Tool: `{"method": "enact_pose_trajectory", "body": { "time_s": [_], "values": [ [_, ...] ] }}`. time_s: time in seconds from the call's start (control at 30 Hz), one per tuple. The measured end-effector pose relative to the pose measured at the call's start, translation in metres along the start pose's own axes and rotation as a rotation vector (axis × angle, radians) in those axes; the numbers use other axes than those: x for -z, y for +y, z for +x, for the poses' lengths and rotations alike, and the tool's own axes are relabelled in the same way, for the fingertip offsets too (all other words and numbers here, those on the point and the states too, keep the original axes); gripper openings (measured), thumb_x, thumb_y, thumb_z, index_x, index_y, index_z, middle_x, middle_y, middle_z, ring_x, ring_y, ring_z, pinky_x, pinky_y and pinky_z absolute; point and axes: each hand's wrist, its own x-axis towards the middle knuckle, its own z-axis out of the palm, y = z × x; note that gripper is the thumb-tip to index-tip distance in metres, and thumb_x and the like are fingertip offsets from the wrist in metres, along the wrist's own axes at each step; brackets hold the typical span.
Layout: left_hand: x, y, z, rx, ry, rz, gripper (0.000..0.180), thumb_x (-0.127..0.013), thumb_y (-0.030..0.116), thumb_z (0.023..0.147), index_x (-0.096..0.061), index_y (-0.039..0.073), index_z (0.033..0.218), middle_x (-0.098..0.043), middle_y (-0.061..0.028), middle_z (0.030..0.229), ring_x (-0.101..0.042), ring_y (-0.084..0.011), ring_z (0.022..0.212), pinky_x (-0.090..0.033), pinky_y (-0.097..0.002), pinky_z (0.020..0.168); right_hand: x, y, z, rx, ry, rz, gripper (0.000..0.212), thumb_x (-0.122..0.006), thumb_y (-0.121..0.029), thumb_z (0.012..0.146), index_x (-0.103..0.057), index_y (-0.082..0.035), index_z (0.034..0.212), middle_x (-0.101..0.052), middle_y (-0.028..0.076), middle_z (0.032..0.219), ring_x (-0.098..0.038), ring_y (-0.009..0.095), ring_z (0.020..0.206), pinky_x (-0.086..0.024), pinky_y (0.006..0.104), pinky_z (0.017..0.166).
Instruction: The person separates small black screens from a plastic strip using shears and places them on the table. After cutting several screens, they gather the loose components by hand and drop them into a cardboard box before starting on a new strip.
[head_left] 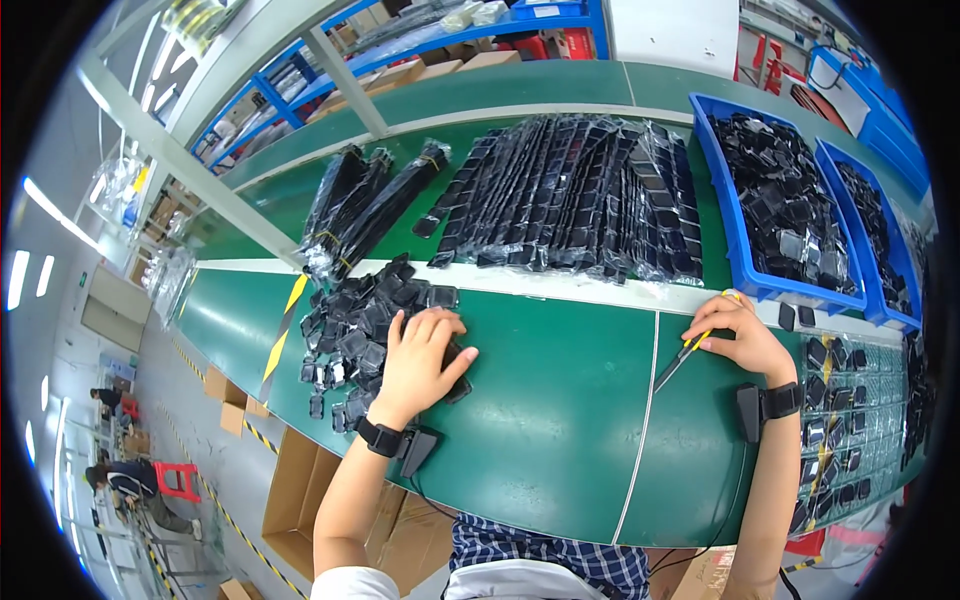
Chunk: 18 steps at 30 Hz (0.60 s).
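Note:
My left hand (420,358) rests palm down on a heap of small black square parts in clear bags (362,320) at the left of the green table (560,400), its fingers closed over one of the small black parts. My right hand (738,335) is at the right, holding a pair of scissors with yellow handles (685,358); the blades point down and left, just above the table. Each wrist carries a black band with a small black device.
Rows of bagged black parts (580,200) lie on the belt behind. Two blue bins of black parts (780,200) stand at the right. A sheet of bagged parts (850,410) lies by my right forearm. Cardboard boxes (300,510) sit on the floor.

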Motion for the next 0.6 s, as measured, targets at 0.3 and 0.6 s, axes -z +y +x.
{"method": "enact_pose_trajectory", "body": {
  "time_s": [0.3, 0.6],
  "values": [
    [-0.003, -0.105, 0.050, 0.268, 0.018, 0.138, 0.037, -0.060, 0.039, 0.097, -0.062, 0.025, 0.131, -0.057, -0.0055, 0.141, -0.054, -0.0315, 0.129, -0.042, -0.0535, 0.105, 0.000, -0.001, 0.001, 0.008, 0.011, 0.033, 0.025, -0.078, -0.006, 0.079, -0.080, -0.017, 0.101, -0.065, -0.004, 0.104, -0.059, 0.014, 0.110, -0.016, 0.0417, 0.117],
    [-0.008, -0.129, 0.015, 0.379, 0.025, 0.282, 0.018, -0.057, 0.034, 0.097, -0.064, 0.021, 0.108, -0.063, -0.0036, 0.110, -0.064, -0.0277, 0.107, -0.049, -0.0482, 0.090, 0.000, 0.000, 0.001, 0.020, 0.008, 0.035, 0.025, -0.078, -0.006, 0.080, -0.080, -0.018, 0.101, -0.065, -0.004, 0.104, -0.059, 0.014, 0.110, -0.013, 0.0434, 0.118]
  ]
}}
